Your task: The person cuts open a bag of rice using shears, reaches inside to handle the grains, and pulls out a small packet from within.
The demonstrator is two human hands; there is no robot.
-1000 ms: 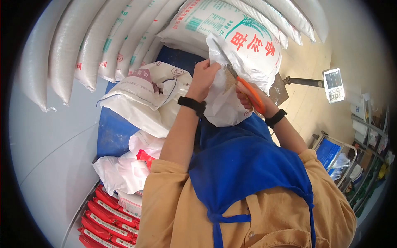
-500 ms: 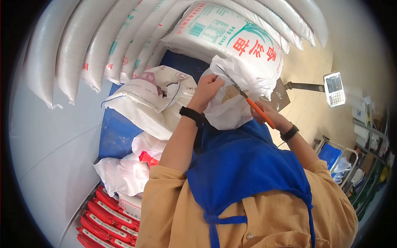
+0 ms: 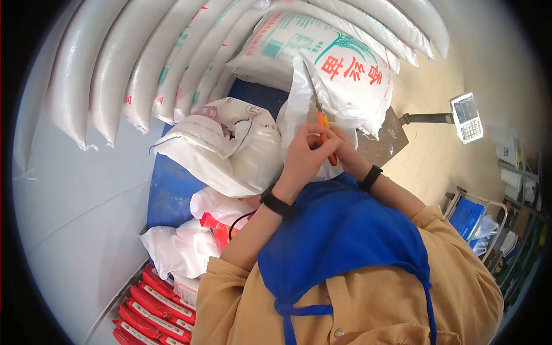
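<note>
A pair of scissors (image 3: 319, 112) with orange handles points away from me, its blades lying over a loose white bag (image 3: 296, 92). My left hand (image 3: 306, 158) closes on the handles from the left, thumb and fingers around the orange part. My right hand (image 3: 348, 152) meets it from the right, its fingers curled against the same handles and partly hidden. Beneath both hands spreads the white bag, with something brownish showing in its middle. Behind it lies a full woven rice sack (image 3: 322, 49) with red and green print.
An open white sack (image 3: 224, 152) sits left on a blue surface (image 3: 172, 192). Filled white sacks (image 3: 115, 75) stand in a row beyond. Red packets (image 3: 158, 310) are stacked lower left. A scale display (image 3: 466, 118) stands right of its platform (image 3: 382, 144); a cart (image 3: 468, 218) is farther right.
My left hand has let go of the white bag's edge and come to the scissors' handles. My right hand has moved left with the scissors, whose blades now point more upright in view.
</note>
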